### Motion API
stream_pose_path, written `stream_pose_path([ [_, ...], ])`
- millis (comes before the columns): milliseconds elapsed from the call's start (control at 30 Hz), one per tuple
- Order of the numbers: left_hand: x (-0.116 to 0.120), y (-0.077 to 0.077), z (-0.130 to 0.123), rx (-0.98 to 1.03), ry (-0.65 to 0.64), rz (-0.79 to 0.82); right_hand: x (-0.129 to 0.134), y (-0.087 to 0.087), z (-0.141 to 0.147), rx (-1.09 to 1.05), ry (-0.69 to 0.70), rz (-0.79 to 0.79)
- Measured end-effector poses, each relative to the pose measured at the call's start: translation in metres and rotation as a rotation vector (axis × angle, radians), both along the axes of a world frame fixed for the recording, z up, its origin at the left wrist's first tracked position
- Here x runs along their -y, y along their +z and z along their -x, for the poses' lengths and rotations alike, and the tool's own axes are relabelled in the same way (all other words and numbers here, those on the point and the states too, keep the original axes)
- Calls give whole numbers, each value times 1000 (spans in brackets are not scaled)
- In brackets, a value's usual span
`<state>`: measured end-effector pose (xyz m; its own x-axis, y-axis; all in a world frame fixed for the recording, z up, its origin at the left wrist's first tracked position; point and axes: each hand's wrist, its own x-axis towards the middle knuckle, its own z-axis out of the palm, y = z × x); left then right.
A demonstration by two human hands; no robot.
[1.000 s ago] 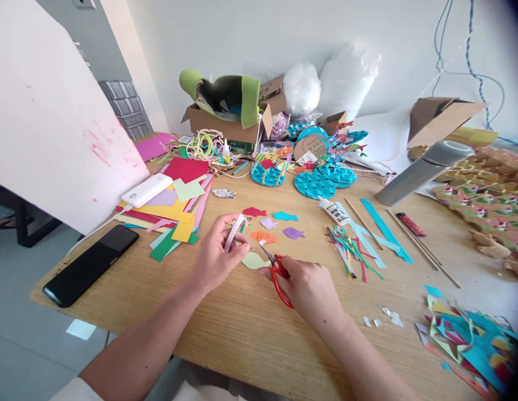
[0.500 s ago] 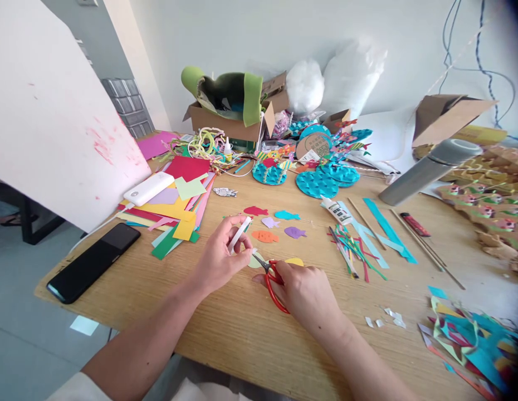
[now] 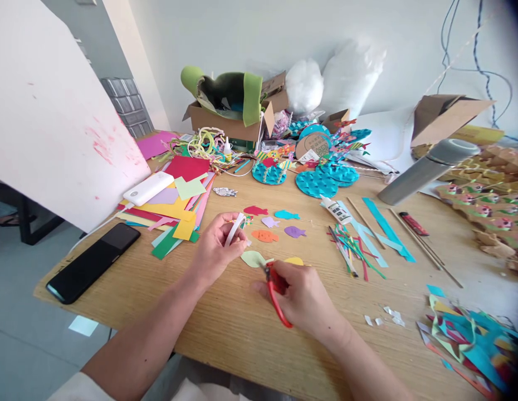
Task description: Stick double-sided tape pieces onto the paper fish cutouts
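A thin roll of white tape [image 3: 234, 230] is gripped between the curled fingers and thumb of my left hand [image 3: 209, 250]. A small whitish bit shows by that thumb tip. In my right hand [image 3: 307, 292] are red-handled scissors [image 3: 279, 309], their blades blurred and pointing away over a pale green paper fish [image 3: 252, 258]. My right hand partly hides a yellow paper piece [image 3: 294, 260]. Just beyond my hands lie an orange paper fish [image 3: 265, 236], a purple one [image 3: 295, 231], a lilac one [image 3: 269, 222], a red one [image 3: 256, 210] and a blue one [image 3: 286, 214].
Coloured paper sheets [image 3: 187, 167], a white power bank [image 3: 148, 188] and a black phone [image 3: 94, 262] lie left. Rightward are a glue tube [image 3: 336, 210], pipe cleaners [image 3: 355, 248], sticks, a grey flask [image 3: 426, 172] and paper scraps [image 3: 472, 340]. Boxes stand along the wall.
My right hand has drawn the scissors back from the left hand, down and toward me. My left hand has shifted slightly left and turned the tape roll.
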<state>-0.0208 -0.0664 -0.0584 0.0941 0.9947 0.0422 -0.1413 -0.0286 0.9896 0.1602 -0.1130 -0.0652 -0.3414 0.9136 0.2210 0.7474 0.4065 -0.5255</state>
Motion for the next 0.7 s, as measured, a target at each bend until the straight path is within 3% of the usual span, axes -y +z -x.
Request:
stream_pose_path([
  [100,2,1,-1,-63,-48,-4,-3,5,-2,-260,-89,-114],
  [167,4,2,-2,-130,-78,-38,-6,7,-3,-314,-84,-178],
  [333,11,2,-6,-282,-116,-113,-9,8,3,-164,32,-297],
  [467,13,-1,-6,-354,-124,-170,-11,7,6,-51,42,-350],
  [700,14,-8,-7,-353,-151,-199,-13,3,4,-22,-19,-221],
])
